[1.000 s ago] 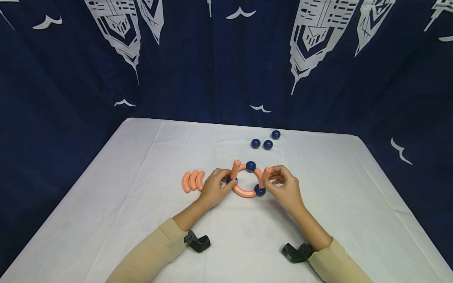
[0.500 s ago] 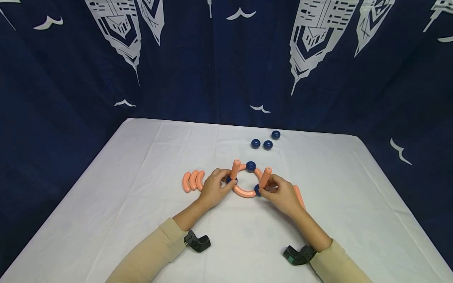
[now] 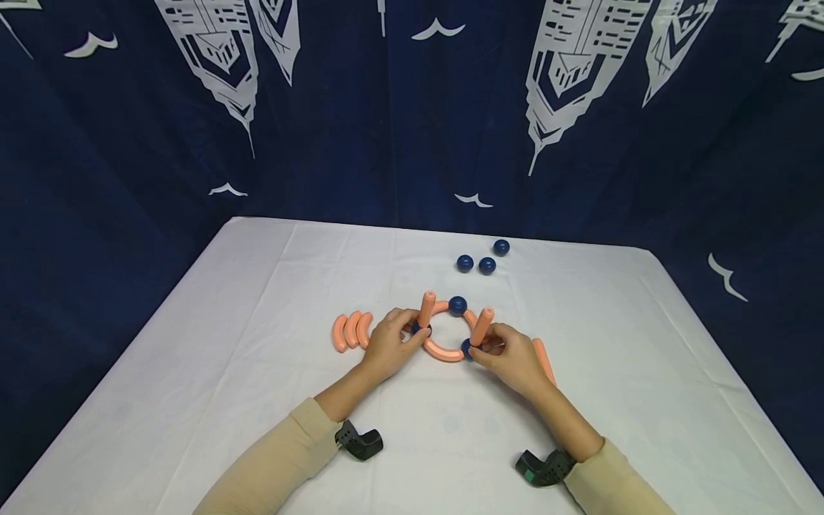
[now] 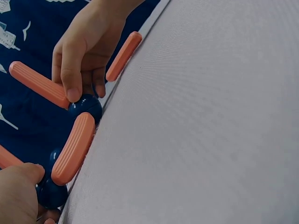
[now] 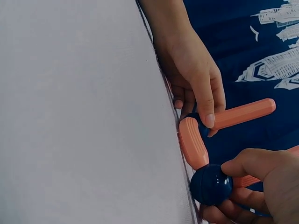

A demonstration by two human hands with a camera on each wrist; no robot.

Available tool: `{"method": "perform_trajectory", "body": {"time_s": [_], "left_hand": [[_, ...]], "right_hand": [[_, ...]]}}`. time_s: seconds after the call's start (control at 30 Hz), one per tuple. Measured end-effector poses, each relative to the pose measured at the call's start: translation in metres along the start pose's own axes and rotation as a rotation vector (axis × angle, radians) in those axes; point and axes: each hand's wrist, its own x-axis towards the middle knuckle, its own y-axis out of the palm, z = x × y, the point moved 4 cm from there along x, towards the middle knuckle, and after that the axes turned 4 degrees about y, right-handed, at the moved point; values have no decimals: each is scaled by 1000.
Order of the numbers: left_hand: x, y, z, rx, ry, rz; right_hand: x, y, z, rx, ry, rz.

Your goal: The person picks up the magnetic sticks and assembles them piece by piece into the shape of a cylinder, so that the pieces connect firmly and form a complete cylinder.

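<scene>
Your right hand [image 3: 511, 350] pinches the right ball [image 5: 211, 185], thumb on one side, fingers curled to the other; the right rod [image 3: 481, 327] rises from that ball, its foot just beside your fingers, long axis near upright, top leaning a little right. Your left hand [image 3: 388, 343] pinches the left ball [image 4: 53, 193] the same low way, at the foot of the left rod [image 3: 427, 309], also standing. Relation that matters, in my judgement: each rod lies straight above the ball you grip, so a press would run down the rod's axis into the ball; how deep either end sits I cannot tell. Each hand is nearest its own rod. Between the hands, the front curve [image 3: 444, 353] lies flat, bridging both balls and bowed toward you. Beyond it, the far ball [image 3: 458, 305] joins the left curve [image 3: 440, 307] and right curve [image 3: 471, 317], closing the ring. Farther out: a loose rod [image 3: 543, 361] lies just right of your right hand, partly hidden, long axis pointing away from you and slightly left. Three spare curves [image 3: 351, 329] nest beside your left hand. Three spare balls [image 3: 487, 265] sit past the ring, well apart from both hands.
</scene>
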Motion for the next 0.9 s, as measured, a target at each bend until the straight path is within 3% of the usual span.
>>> {"method": "perform_trajectory", "body": {"time_s": [0.3, 0.9], "left_hand": [[0, -1, 1, 1, 11, -22], [0, -1, 1, -7, 11, -26]], "right_hand": [[-7, 2, 5, -23, -26, 17], [-17, 13, 14, 34, -64, 110]]}}
